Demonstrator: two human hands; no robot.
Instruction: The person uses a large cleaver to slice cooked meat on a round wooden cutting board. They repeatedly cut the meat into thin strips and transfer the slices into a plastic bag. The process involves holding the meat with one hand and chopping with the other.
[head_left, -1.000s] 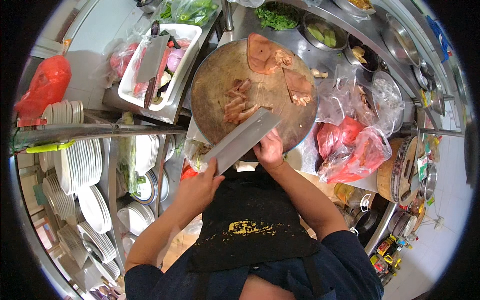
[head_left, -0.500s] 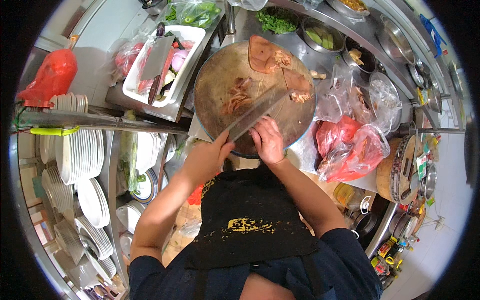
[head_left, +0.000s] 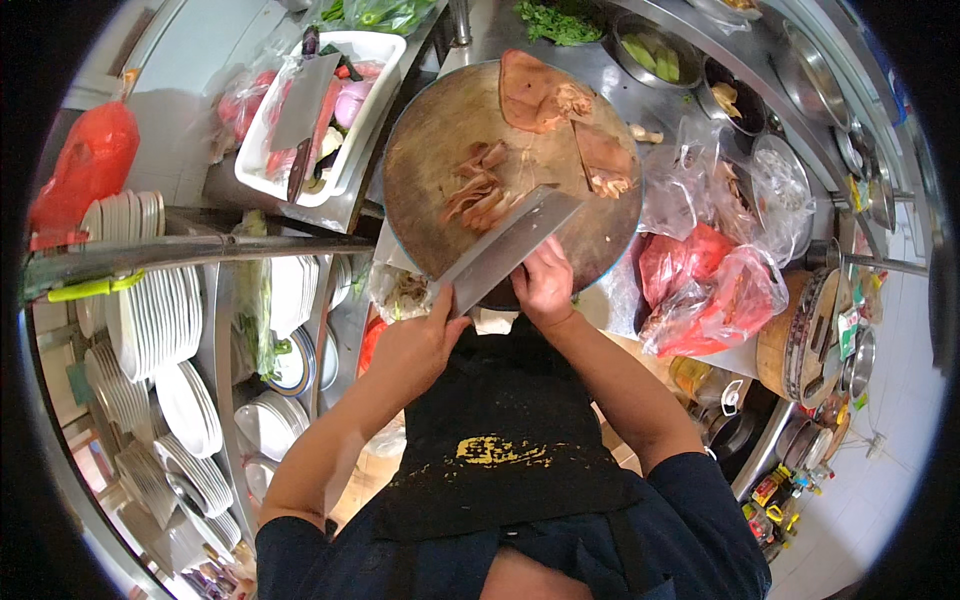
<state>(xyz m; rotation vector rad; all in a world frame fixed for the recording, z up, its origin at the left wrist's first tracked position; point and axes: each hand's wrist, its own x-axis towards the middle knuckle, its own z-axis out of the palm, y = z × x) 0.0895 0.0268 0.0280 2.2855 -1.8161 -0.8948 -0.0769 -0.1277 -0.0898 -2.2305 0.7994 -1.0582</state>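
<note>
My left hand (head_left: 425,338) is closed around the handle of a wide cleaver (head_left: 515,237), its blade slanting up to the right over the near part of a round wooden chopping board (head_left: 420,150). Close behind the blade's near side, my right hand (head_left: 546,285) has its fingers bent and together; the blade partly covers their tips, and anything in them is hidden. Past the blade lies a small heap of thin brown meat slices (head_left: 478,188). Two larger pieces, a broad slab of brown meat (head_left: 530,88) and a smaller meat slab (head_left: 603,155), rest toward the board's far right.
A white tub (head_left: 378,100) at the left holds vegetables, with a second cleaver (head_left: 305,105) across it. Red plastic bags (head_left: 715,290) sit right of the board. Bowls, including one of cut green vegetable (head_left: 655,55), stand behind. Stacked white plates (head_left: 155,325) fill the left shelves.
The cleaver has turned so more of its blade face shows, and my left hand has moved slightly down. My right hand has shifted slightly right. The meat slices are more exposed.
</note>
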